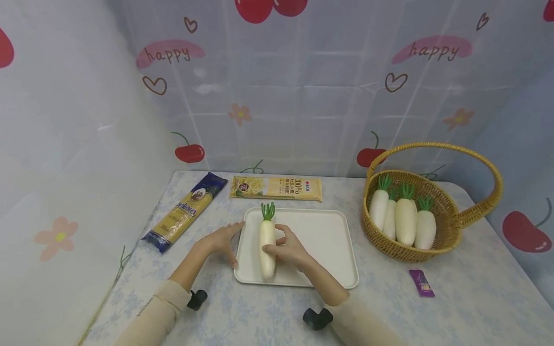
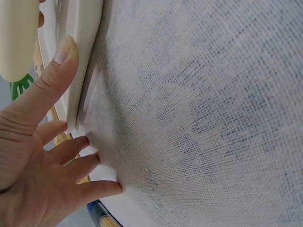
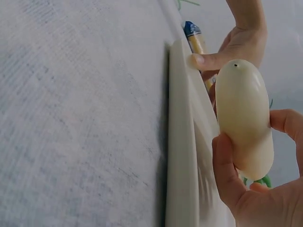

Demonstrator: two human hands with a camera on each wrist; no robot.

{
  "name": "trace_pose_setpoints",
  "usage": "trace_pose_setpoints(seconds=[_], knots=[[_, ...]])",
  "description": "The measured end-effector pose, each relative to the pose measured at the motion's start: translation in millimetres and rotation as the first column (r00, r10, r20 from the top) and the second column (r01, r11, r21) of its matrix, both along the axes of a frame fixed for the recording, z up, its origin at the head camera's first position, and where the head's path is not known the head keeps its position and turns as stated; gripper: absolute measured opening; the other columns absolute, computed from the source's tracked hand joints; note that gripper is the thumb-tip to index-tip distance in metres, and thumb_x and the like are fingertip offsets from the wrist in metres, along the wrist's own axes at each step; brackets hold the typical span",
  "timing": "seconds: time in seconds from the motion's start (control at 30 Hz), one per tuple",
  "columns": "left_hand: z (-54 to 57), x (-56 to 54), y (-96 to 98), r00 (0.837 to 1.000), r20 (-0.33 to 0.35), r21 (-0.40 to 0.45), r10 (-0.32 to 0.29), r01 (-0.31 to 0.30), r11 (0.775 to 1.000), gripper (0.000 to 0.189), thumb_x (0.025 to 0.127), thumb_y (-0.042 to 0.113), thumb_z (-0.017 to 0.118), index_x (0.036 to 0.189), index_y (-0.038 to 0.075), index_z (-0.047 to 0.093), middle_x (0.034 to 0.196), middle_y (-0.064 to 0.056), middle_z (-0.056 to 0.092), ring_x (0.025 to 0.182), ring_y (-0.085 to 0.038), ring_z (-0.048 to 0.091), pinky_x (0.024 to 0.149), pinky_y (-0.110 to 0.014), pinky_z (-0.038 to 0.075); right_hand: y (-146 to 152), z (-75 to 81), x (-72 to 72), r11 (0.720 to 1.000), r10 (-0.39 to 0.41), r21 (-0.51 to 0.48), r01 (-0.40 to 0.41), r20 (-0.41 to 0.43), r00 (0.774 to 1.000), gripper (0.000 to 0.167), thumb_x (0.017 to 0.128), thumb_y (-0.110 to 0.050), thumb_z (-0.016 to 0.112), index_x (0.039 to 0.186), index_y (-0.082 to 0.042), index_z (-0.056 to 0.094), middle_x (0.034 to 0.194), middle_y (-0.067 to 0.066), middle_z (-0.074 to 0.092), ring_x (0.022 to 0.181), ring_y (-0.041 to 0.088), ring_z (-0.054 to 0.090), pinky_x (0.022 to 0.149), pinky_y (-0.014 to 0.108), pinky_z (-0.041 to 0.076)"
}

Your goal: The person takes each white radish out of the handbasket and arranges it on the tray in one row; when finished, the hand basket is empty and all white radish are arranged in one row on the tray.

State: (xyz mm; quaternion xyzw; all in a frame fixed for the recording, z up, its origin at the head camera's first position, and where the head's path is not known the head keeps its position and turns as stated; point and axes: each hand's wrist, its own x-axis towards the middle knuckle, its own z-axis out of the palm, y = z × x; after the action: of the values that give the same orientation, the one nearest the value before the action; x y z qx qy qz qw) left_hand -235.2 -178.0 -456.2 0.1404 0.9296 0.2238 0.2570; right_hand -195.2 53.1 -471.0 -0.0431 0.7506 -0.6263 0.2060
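Note:
A white radish point(image 1: 267, 240) with a green leafy top is over the left half of a white rectangular tray point(image 1: 320, 250). My right hand point(image 1: 291, 247) grips it from the right side, thumb and fingers on opposite sides, as the right wrist view shows the radish point(image 3: 244, 109) between them. At the tray's left edge is my left hand point(image 1: 222, 242), its fingers spread and holding nothing. In the left wrist view its thumb point(image 2: 64, 56) lies along the tray rim, and the fingertips point toward the tablecloth.
A wicker basket point(image 1: 376, 240) with a tall handle holds several white radishes point(image 1: 406, 221) at the right. Near it lies a small purple packet point(image 1: 421, 283). A yellow noodle packet point(image 1: 277, 188) lies behind the tray, and a blue-and-yellow pasta bag point(image 1: 186, 211) at the left.

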Motion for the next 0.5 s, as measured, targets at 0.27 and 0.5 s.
trace_pose_setpoints(seconds=[0.27,0.5], knots=[[0.1,0.0,0.3,1.0,0.003,0.003,-0.003,0.003,1.0,0.123,0.05,0.019,0.092,0.149,0.004,0.021,0.152,-0.024,0.021,0.14,-0.043,0.015,0.112,-0.056,0.018,-17,-3.5,3.6,0.997,-0.007,0.081,0.011,-0.049,0.999,0.085,0.078,-0.022,0.07,0.144,0.002,0.022,0.095,0.018,0.061,0.071,0.019,0.062,0.061,0.031,0.056],[2.6,1.2,1.5,1.0,0.011,0.0,0.001,-0.001,1.0,0.123,0.051,0.018,0.092,0.149,0.004,0.021,0.153,-0.023,0.02,0.14,-0.043,0.014,0.113,-0.055,0.017,-28,-0.1,2.7,0.97,-0.017,0.239,0.055,-0.161,0.987,0.088,0.075,-0.026,0.07,0.143,0.004,0.023,0.087,0.015,0.062,0.069,0.018,0.059,0.057,0.027,0.051]])
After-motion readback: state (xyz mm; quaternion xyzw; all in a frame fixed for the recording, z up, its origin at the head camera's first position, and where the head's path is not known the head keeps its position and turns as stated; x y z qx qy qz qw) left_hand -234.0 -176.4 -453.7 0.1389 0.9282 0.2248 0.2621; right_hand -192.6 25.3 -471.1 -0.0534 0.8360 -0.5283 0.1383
